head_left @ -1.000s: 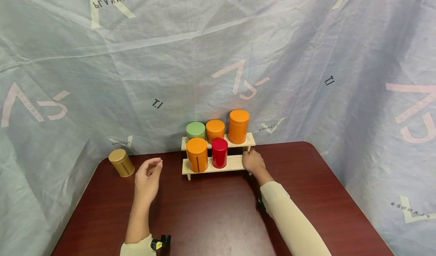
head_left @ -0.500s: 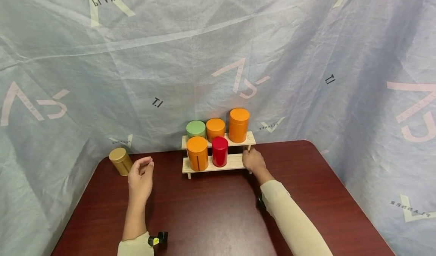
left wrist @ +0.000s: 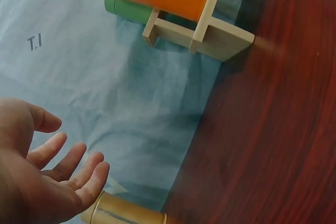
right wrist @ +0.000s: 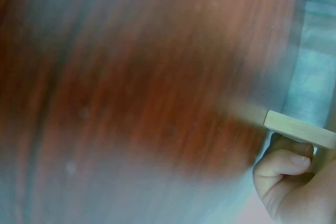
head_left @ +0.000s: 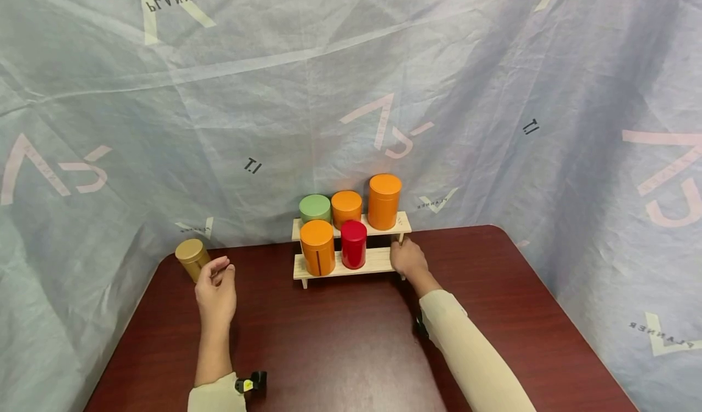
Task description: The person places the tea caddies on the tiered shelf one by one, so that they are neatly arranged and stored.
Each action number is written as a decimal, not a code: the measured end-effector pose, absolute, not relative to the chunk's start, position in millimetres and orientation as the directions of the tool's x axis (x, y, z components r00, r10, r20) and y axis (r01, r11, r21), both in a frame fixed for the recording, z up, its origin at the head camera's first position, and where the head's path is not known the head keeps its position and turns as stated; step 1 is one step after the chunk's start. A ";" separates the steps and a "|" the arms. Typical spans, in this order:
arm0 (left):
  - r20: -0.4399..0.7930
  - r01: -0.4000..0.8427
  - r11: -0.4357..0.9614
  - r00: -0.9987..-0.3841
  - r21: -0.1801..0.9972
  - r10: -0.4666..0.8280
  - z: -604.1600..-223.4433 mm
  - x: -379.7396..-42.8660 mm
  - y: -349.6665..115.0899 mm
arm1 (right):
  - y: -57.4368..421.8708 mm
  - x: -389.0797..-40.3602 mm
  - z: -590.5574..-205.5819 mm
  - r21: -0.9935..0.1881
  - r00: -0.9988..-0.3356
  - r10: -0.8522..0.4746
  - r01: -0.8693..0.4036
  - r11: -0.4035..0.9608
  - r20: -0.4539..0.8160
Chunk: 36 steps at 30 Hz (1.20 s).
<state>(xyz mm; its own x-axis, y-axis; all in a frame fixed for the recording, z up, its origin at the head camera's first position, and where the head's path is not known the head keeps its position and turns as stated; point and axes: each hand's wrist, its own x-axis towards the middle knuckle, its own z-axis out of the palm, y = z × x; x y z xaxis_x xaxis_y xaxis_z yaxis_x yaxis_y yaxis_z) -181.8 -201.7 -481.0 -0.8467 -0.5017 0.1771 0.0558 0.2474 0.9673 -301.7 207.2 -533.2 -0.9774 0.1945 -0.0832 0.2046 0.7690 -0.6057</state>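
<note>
A two-tier wooden rack (head_left: 378, 259) stands at the back of the table with several lidded tins on it. My right hand (head_left: 408, 259) grips the rack's right end; in the right wrist view its thumb and fingers curl by a wooden leg (right wrist: 299, 128). On the lower tier are an orange tin (head_left: 318, 250) and a red tin (head_left: 353, 246). Behind them stand a green tin (head_left: 315, 208), a short orange tin (head_left: 347, 208) and a tall orange tin (head_left: 384, 202). My left hand (head_left: 216, 293), fingers loosely bent and holding nothing, is beside a gold tin (head_left: 192, 256), partly hiding it.
The dark red wooden table (head_left: 340, 339) has its back edge against a grey printed cloth (head_left: 307, 95), which hangs behind and along both sides. Small black cameras (head_left: 252, 383) are strapped at the wrists.
My left hand has moved left, from between the gold tin and the rack to right in front of the gold tin. The right hand and the rack stay in place.
</note>
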 end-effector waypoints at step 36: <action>0.396 0.060 0.452 -0.589 0.890 -0.704 -521.5 -200.4 -220.3 | 207.5 -302.2 -533.5 -0.606 -0.976 0.201 0.209 0.767 -0.083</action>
